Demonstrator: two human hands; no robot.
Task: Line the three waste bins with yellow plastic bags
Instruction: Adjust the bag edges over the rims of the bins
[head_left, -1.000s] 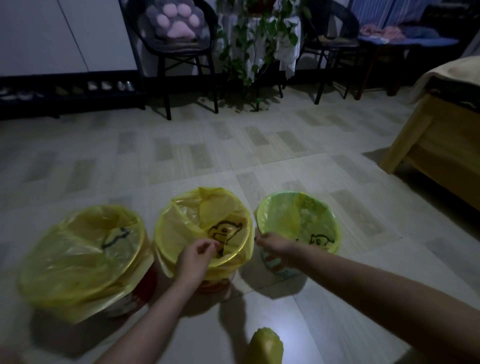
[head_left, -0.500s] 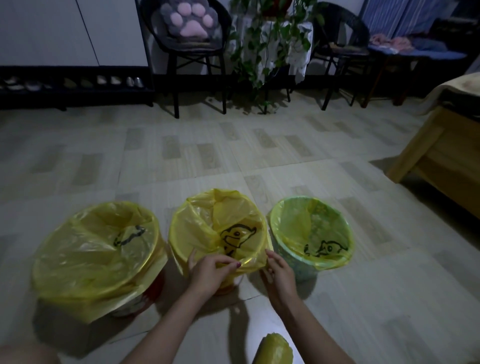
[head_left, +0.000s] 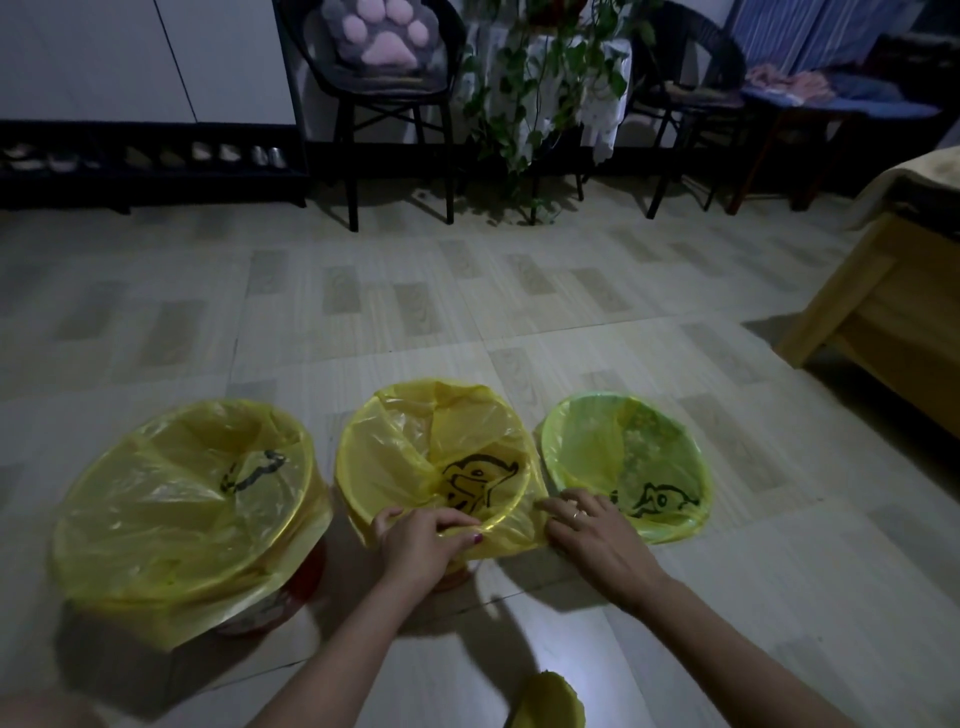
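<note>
Left hand (head_left: 423, 540): at near rim of mid bin, fingers curled, pinching the bag edge there.
Right hand (head_left: 592, 530): fingers out nearly flat, resting on bag skirt between mid bin & right bin; ring on one finger; can't tell if gripping anything.
Mid bin (head_left: 434, 462): on floor, yellow bag (head_left: 395, 457) inside, top folded out over rim, black drawing on the plastic, a bit crumpled at far side.
Left bin (head_left: 291, 592): biggest, red side peeking out low down, bag no. 2 (head_left: 171, 499) over it, loose skirt hanging down front.
Right bin (head_left: 670, 525): just beside mid bin, looks green, bag no. 3 (head_left: 587, 447) pulled snug over rim.
Roll (head_left: 545, 701): yellow lump at bottom edge, near the arms.
Floor (head_left: 363, 322): pale tiles.
Back of room: chair w/ paw cushion (head_left: 387, 36), leafy plant (head_left: 540, 78), shoe rack (head_left: 150, 156).
Right side: wood bed frame (head_left: 893, 322).
</note>
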